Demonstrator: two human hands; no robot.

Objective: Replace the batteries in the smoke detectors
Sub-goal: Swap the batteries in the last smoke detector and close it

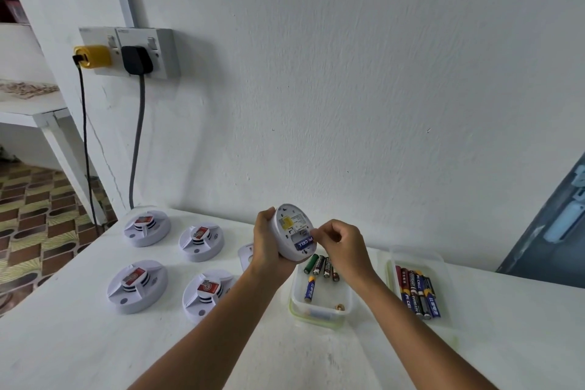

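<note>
White table: a painted top (95,342) runs from 7 o'clock to 4 o'clock, set against a white wall (348,73).
Held detector: a round white smoke detector (292,233) is lifted above the table just below centre, tilted with its back toward the camera and its battery bay open.
Left hand: the left hand (269,247) wraps around the detector's left rim and underside, fingers curled behind it.
Right hand: the right hand (340,245) has its fingers bent tight, fingertips pinching at a blue battery (303,244) lying in the bay.
Other detectors: four more detectors (147,228) sit face up in two rows at 8 o'clock.
Near tub: a clear tub (319,310) at 5 o'clock, under the hands, holds loose batteries (318,266).
Far tub: a second clear tub (443,279) at 4 o'clock holds a row of batteries (416,291) side by side.
Sockets: a wall socket plate (158,41) at 10 o'clock carries a yellow plug (93,56) and a black plug (136,59).
</note>
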